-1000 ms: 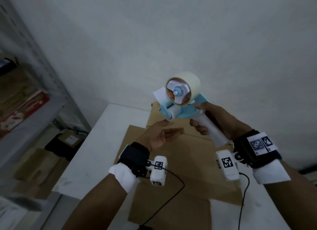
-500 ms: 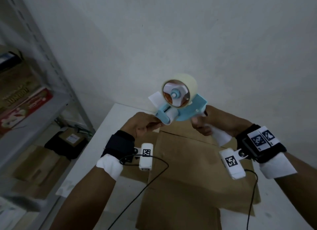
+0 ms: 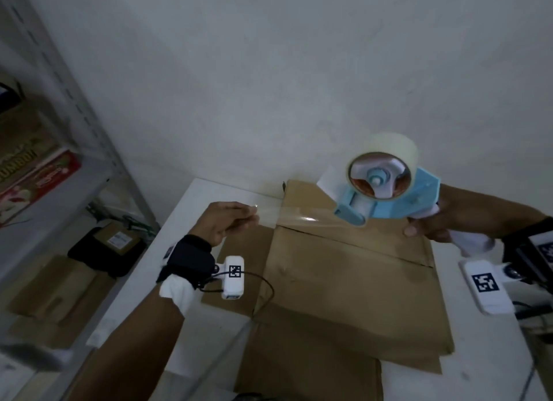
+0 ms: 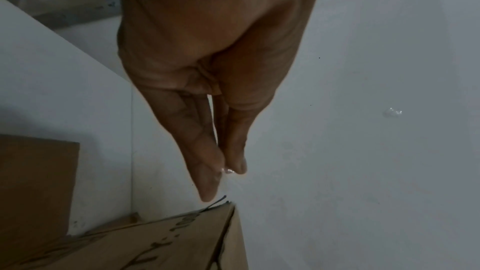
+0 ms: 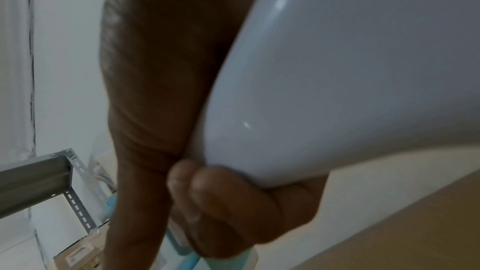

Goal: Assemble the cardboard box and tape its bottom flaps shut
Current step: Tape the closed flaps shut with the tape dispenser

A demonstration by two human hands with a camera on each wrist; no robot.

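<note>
A brown cardboard box point(image 3: 353, 278) stands on the white table point(image 3: 191, 218) with its bottom flaps folded shut on top, a seam running across them. My right hand point(image 3: 431, 224) grips the white handle point(image 5: 350, 73) of a blue tape dispenser point(image 3: 386, 197) carrying a clear tape roll, held above the box's far edge. My left hand point(image 3: 230, 221) pinches the free end of the clear tape point(image 3: 287, 215) between thumb and fingertips point(image 4: 207, 182), left of the box. The strip stretches taut between hand and dispenser, just above the seam.
A grey metal shelf rack point(image 3: 74, 107) stands at the left with printed cartons on it and boxes point(image 3: 116, 239) below. A flat cardboard piece point(image 3: 308, 379) lies at the table's near side. The white wall is close behind the table.
My left hand took the tape end at the dispenser and pulled left, while my right hand carried the dispenser right. A length of tape now spans between them.
</note>
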